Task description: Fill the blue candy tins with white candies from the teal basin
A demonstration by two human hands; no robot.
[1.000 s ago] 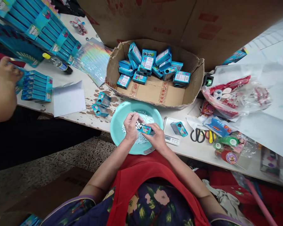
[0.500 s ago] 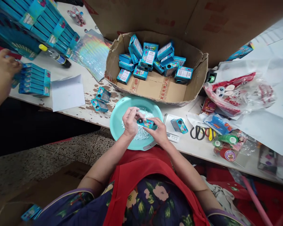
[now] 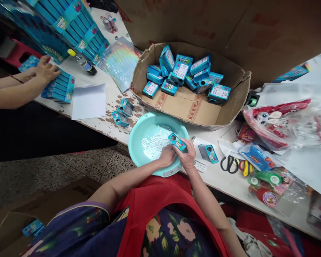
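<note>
My right hand (image 3: 187, 155) is closed around a small blue candy box (image 3: 177, 142), held tilted above the right side of a turquoise basin (image 3: 133, 142). A round dark opening shows at the box's upper end. Down in the basin, my left hand (image 3: 168, 156) reaches into a heap of small white candies (image 3: 152, 145), just below and left of the box. Its fingers are mostly hidden, so whether they grip any candies is unclear. A second blue box (image 3: 208, 153) rests on a white digital scale (image 3: 200, 166) to the right of the basin.
Behind the basin stands a cardboard carton (image 3: 173, 110) with many blue boxes. Two more boxes (image 3: 120, 118) lie left of the basin. Scissors (image 3: 230, 164), tape rolls (image 3: 270, 177) and plastic bags are at right. At left, another person's hands (image 3: 46, 71) touch packed boxes (image 3: 60, 89).
My left hand has left the box and dropped into the candies. My right hand still holds the box, now tilted. The other person's hands have moved onto the packed boxes. The view has shifted.
</note>
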